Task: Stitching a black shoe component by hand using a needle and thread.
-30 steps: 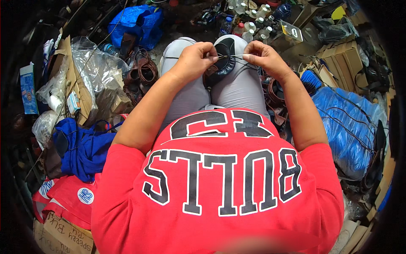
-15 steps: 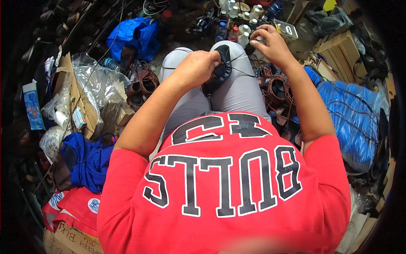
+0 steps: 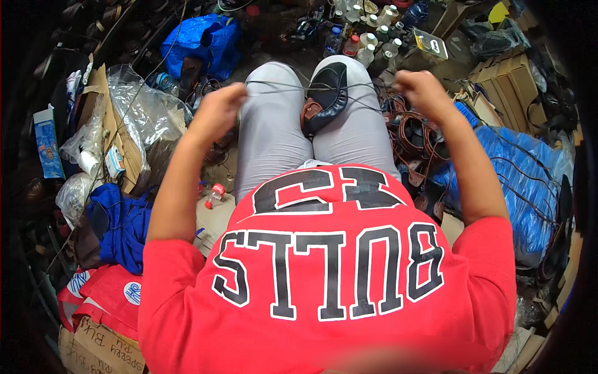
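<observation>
A black leather shoe [image 3: 329, 90], with gathered stitching along its edge and a brown part on its left side, rests against my right knee. Thin dark cord [image 3: 280, 85] stretches out from it to both sides, across my grey trousers. Left of my left knee, my left hand [image 3: 218, 109] is a closed fist, slightly blurred, at one end of the cord. On the other side my right hand [image 3: 425, 93] is also closed, gripping the cord beyond my right knee. Neither hand touches the shoe.
Several capped bottles [image 3: 367, 43] stand ahead, beside a small flat pack [image 3: 431, 45]. A blue bag [image 3: 202, 47] lies ahead left. Brown leather pieces [image 3: 414, 134] and a blue plastic-wrapped bundle [image 3: 514, 187] lie to the right. Clear plastic [image 3: 146, 100] and blue cloth [image 3: 118, 224] crowd the left.
My left hand has left the shoe and moved out to the left. My right hand has come down and nearer. The cord is now drawn out both ways across my knees.
</observation>
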The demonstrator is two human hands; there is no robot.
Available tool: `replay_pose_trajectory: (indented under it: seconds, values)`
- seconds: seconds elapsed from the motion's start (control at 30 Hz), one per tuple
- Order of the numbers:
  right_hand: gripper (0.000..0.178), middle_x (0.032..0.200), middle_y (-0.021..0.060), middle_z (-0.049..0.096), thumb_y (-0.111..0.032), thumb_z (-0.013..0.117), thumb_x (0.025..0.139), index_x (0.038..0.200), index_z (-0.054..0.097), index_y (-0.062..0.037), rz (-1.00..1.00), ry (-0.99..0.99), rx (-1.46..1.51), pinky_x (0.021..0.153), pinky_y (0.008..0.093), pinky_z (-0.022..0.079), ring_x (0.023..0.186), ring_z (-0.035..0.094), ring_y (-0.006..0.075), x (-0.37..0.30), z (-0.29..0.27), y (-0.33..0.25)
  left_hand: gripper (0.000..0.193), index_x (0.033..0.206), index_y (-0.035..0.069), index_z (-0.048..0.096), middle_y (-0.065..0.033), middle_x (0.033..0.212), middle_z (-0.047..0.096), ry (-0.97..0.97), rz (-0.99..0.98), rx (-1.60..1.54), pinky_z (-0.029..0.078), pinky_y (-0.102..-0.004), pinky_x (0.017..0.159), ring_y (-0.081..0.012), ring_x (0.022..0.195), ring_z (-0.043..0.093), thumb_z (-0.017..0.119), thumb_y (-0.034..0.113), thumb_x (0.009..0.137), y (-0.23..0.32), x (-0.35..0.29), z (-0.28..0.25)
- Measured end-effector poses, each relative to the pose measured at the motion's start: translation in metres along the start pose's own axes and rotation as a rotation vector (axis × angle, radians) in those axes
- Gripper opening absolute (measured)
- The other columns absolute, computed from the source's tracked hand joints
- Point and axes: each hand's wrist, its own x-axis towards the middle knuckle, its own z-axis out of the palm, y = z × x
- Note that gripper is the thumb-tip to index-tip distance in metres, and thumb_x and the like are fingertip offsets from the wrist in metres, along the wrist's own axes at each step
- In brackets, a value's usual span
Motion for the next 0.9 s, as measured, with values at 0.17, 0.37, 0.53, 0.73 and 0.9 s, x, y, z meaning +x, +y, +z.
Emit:
replay_pose_trajectory:
  seconds: [0.17,0.37,0.53,0.73,0.9]
  values:
    - [0.021,0.086,0.0041,0.063,-0.020,0.059,0.088,0.089,0.065,-0.0001,0.044,0.234,1.199,0.076,0.0244,0.047,0.080,0.059,0.0114,0.024,-0.012,-0.042,0.009,0.085,0.000,0.060,-0.0037,0.076,0.058,0.171,0.227,-0.837,0.043,-0.0227,0.069,-0.0098,0.070,0.054,0.060,0.009,0.086,0.050,0.009,-0.029]
    - [0.026,0.077,0.0077,0.060,-0.028,0.051,0.093,0.093,0.056,-0.0027,-0.277,-0.281,1.419,0.071,0.0300,0.049,0.076,0.060,0.0166,0.027,0.011,-0.104,0.019,0.088,0.000,0.059,-0.0079,0.083,0.060,-0.555,0.144,-1.178,0.049,-0.0319,0.073,-0.0204,0.080,0.060,0.055,0.019,0.091,0.093,-0.001,0.026]
    - [0.034,0.096,0.0077,0.064,-0.004,0.057,0.076,0.110,0.060,-0.0073,-0.149,-0.081,0.164,0.080,0.0301,0.047,0.090,0.060,0.0193,-0.027,-0.024,0.029,0.024,0.092,0.003,0.066,-0.0061,0.082,0.062,0.177,0.237,0.335,0.047,-0.0265,0.066,-0.0154,0.075,0.059,0.062,-0.007,0.071,-0.032,-0.050,-0.069]
    - [0.034,0.115,0.0120,0.061,-0.025,0.047,0.089,0.120,0.057,-0.0162,0.699,0.208,-0.556,0.091,0.0322,0.042,0.108,0.057,0.0241,-0.142,-0.242,0.244,0.024,0.091,0.006,0.070,-0.0108,0.090,0.067,0.918,-0.611,0.981,0.049,-0.0325,0.072,-0.0233,0.080,0.064,0.067,0.025,0.077,-0.110,-0.178,-0.265]
    - [0.050,0.127,0.0120,0.053,-0.017,0.057,0.083,0.131,0.047,-0.0246,0.460,0.087,-0.231,0.096,0.0334,0.040,0.116,0.051,0.0234,-0.116,-0.156,0.228,0.024,0.097,0.004,0.069,-0.0107,0.088,0.067,0.757,-0.205,0.335,0.048,-0.0296,0.076,-0.0197,0.081,0.063,0.062,0.002,0.075,-0.097,-0.107,-0.148]
